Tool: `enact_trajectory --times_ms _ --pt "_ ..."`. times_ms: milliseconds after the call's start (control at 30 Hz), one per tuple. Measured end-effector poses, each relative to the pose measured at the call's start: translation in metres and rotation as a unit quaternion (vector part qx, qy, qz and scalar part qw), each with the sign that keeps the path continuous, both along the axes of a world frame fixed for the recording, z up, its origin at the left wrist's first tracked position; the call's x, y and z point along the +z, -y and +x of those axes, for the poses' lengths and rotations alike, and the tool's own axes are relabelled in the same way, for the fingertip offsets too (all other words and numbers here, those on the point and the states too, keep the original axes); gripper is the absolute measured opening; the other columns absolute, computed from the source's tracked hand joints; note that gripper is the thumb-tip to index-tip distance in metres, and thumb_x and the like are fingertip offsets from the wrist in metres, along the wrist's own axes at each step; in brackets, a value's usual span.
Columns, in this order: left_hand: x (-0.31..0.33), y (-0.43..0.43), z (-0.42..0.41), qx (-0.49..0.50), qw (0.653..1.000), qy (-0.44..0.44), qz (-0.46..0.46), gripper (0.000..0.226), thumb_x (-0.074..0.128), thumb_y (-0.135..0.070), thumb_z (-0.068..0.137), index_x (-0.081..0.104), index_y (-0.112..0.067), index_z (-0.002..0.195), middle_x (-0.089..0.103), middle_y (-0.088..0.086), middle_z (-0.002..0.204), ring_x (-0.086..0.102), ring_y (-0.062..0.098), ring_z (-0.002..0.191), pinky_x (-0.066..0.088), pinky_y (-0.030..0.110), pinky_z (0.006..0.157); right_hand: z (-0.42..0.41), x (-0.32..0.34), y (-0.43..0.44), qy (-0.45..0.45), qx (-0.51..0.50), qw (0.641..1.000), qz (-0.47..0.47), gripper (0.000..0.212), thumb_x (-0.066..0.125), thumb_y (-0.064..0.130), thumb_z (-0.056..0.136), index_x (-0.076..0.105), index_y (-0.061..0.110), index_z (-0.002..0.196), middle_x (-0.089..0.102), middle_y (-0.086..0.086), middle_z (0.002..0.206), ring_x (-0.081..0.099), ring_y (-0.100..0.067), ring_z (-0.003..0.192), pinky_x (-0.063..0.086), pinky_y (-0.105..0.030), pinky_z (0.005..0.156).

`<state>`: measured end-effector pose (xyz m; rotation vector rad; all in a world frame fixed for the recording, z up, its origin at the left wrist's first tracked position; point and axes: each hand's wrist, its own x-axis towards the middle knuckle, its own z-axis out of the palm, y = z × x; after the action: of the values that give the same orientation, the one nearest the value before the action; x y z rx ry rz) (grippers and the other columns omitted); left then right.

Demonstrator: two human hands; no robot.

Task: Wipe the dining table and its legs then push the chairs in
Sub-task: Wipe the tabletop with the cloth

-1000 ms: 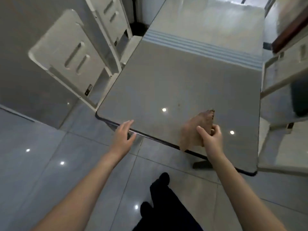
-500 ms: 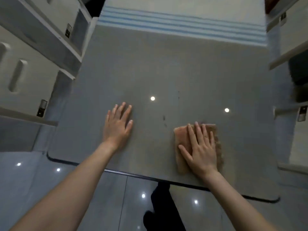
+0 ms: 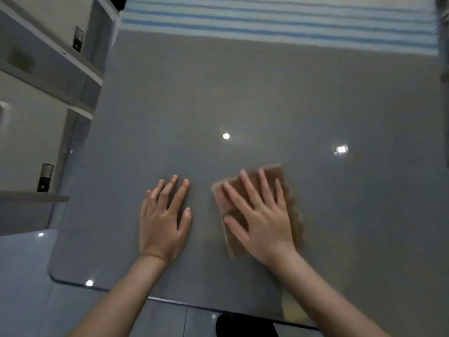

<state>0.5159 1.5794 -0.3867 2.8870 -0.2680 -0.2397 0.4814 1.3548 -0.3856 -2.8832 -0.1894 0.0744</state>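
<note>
Dining table [image 3: 267,93] with a glossy grey top fills most of the head view. Its rounded near-left corner and dark near edge are visible.

Left hand [image 3: 162,222] lies palm down on the table's near half, left of centre. The fingers are straight and close together, released, grasping nothing, and rest on bare tabletop.

Right hand [image 3: 262,222] lies palm down on the table's near half, right of centre. The fingers [image 3: 247,188] are spread and straight, pressing flat on a brown cloth [image 3: 273,173], not curled round it.

The cloth lies flat on the tabletop under the right hand. It shows past the fingertips, along the thumb side and along the little-finger side, where its edge is blurred. It is just beside the left hand, with a bare strip of table between them.

A blue-and-white striped band [image 3: 279,20] runs across the table's far end. I cannot tell if it is a separate mat or part of the top.

Two bright light reflections [image 3: 226,136] sit on the table's middle, beyond both hands.

White chairs [image 3: 48,57] stand along the table's left side, close to its edge, each with a small dark label.

Glossy floor tiles [image 3: 24,288] show off the table's near-left corner. A dark shape [image 3: 243,324] shows below the table's near edge, too cropped to identify.
</note>
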Motion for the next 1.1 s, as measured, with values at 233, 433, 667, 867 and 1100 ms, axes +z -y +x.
enact_trajectory --times_ms 233,433,667,867,1100 --pt "0.002 0.000 0.001 0.010 1.000 -0.007 -0.004 0.057 0.039 -0.037 0.086 0.040 -0.026 0.142 0.039 0.002 0.149 0.033 0.029 0.137 0.025 0.048 0.113 0.015 -0.007 0.093 0.000 -0.027 0.999 -0.027 0.064 0.043 0.059 0.085 0.027 0.045 0.146 0.028 0.001 0.156 0.020 -0.029 0.146 0.015 -0.049 0.117" --pt "0.000 0.000 0.002 0.011 1.000 -0.001 -0.003 0.057 0.040 -0.037 0.085 0.041 -0.027 0.142 0.039 0.001 0.149 0.033 0.028 0.137 0.024 0.048 0.114 0.265 -0.006 0.112 -0.017 -0.337 0.941 0.004 0.063 0.028 0.063 0.088 0.024 0.043 0.147 0.018 -0.001 0.160 0.008 -0.033 0.147 0.005 -0.056 0.116" --pt "0.002 -0.002 0.003 0.002 1.000 -0.009 -0.021 0.057 0.038 -0.038 0.085 0.045 -0.023 0.139 0.043 0.006 0.146 0.036 0.033 0.134 0.032 0.050 0.108 0.060 -0.007 -0.001 0.034 0.005 0.999 0.000 0.056 0.043 0.059 0.089 0.032 0.047 0.143 0.026 0.000 0.157 0.014 -0.035 0.146 0.013 -0.057 0.115" --pt "0.007 0.003 0.004 0.013 0.999 -0.036 -0.010 0.060 0.033 -0.040 0.084 0.047 -0.018 0.138 0.043 0.012 0.145 0.035 0.038 0.133 0.031 0.054 0.106 -0.109 0.010 0.146 -0.068 -0.135 0.987 -0.047 0.063 0.042 0.061 0.085 0.022 0.053 0.144 0.020 0.002 0.158 0.023 -0.036 0.143 0.021 -0.054 0.113" --pt "0.002 0.005 0.003 0.013 1.000 0.011 -0.012 0.060 0.034 -0.039 0.083 0.050 -0.016 0.136 0.045 0.014 0.142 0.040 0.041 0.129 0.033 0.051 0.104 0.055 0.004 0.245 -0.063 -0.551 0.832 -0.015 0.064 0.021 0.066 0.088 0.025 0.042 0.147 0.017 -0.009 0.159 0.011 -0.042 0.144 0.007 -0.057 0.115"
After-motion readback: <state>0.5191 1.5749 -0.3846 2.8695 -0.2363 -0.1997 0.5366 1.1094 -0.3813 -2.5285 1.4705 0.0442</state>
